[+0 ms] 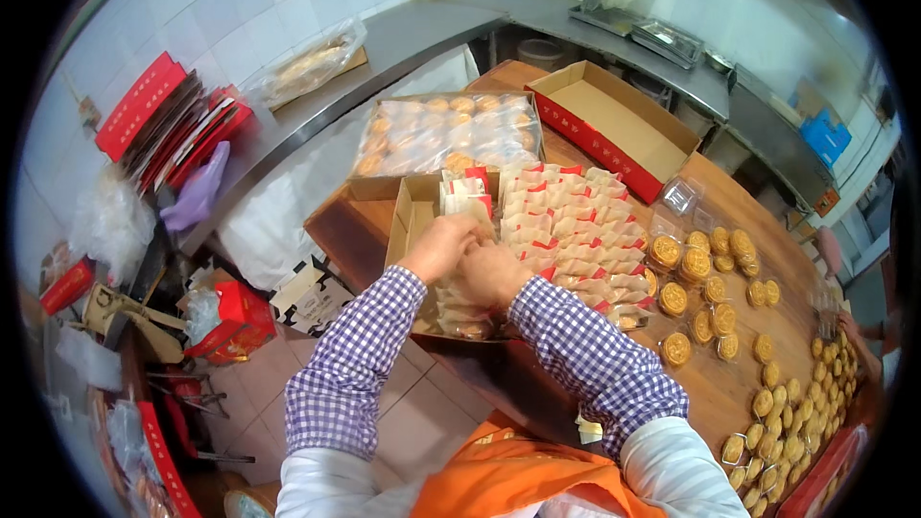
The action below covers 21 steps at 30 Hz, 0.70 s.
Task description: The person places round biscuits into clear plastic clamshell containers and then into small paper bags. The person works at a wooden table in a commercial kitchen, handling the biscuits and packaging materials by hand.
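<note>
My left hand point(447, 246) and my right hand point(493, 272) meet over an open cardboard box point(413, 212), their fingers close together. What the fingers touch is hidden behind the hands. Wrapped packets point(460, 309) stand in a row in the box below my hands, and white and red packets point(466, 194) lie just beyond my fingers. Right of the hands, several rows of wrapped pastries in beige and red paper point(568, 219) stand close together. Checked sleeves cover both forearms.
Behind are a box of plastic-covered pastries point(453, 129) and an open red cardboard box point(611, 122). Golden molded pastries point(673, 298) spread over the wooden table point(709, 392) at right, where another person's arm point(860, 345) reaches in. A steel counter point(424, 25) runs along the wall.
</note>
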### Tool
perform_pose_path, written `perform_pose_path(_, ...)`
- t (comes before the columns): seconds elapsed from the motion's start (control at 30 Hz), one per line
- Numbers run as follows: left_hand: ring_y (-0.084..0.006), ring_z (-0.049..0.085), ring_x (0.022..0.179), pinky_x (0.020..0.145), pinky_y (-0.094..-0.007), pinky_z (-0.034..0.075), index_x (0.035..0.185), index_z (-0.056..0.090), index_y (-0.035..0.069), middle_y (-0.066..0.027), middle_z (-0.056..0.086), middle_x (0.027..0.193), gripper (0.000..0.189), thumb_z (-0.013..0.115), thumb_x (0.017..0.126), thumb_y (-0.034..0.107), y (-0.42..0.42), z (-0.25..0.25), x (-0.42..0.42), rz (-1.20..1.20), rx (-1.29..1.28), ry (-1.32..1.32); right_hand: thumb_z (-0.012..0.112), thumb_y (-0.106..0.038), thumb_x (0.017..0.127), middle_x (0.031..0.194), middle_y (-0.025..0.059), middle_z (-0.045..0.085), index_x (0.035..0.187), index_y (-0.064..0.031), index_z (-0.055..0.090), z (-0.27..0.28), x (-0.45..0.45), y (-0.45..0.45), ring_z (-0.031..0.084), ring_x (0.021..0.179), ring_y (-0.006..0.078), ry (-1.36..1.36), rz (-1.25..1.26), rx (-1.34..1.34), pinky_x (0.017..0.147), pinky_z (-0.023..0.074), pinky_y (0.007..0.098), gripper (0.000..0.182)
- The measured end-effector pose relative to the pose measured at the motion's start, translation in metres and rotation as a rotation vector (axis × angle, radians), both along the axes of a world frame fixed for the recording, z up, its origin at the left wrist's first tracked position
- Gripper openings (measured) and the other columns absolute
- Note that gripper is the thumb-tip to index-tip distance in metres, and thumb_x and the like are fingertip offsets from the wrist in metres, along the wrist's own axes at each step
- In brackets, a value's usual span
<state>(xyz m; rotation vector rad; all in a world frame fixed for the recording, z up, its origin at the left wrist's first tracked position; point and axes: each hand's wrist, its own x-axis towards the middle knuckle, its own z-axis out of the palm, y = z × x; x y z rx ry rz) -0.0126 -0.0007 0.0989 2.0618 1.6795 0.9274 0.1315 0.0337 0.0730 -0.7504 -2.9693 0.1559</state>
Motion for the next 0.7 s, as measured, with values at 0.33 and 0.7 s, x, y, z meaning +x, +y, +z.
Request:
perform_pose_path(0.33,-0.0391,0.065,0.087,0.08,-0.0434,0.053,0.103,0.065,-0.003,-0.0252,0.066,0.094,0.019,0.055,0.089,0.004,0.005,-0.001,0.001,-0.012,-0.286,0.183,0.068,-0.021,0.087,0.111,0.0178,0.068,0.121,-0.004,0.061,0.038,0.013,0.028,0.065,0.104,0.0345,0.704,-0.098,0.052,0.085,0.0539,0.0458,0.039)
perform_pose_path(0.7,-0.0269,0.036,0.143,0.11,-0.0501,0.038,0.148,0.043,0.01,-0.0073,0.039,0.158,0.073,0.049,0.098,0.062,0.078,-0.088,-0.053,0.679,-0.401,-1.095,0.065,-0.029,0.09,0.105,0.0146,0.071,0.108,-0.009,0.069,0.037,0.009,0.047,0.069,0.1,0.0321,-0.023,-0.118,-0.207,0.082,0.0557,0.0457,0.027)
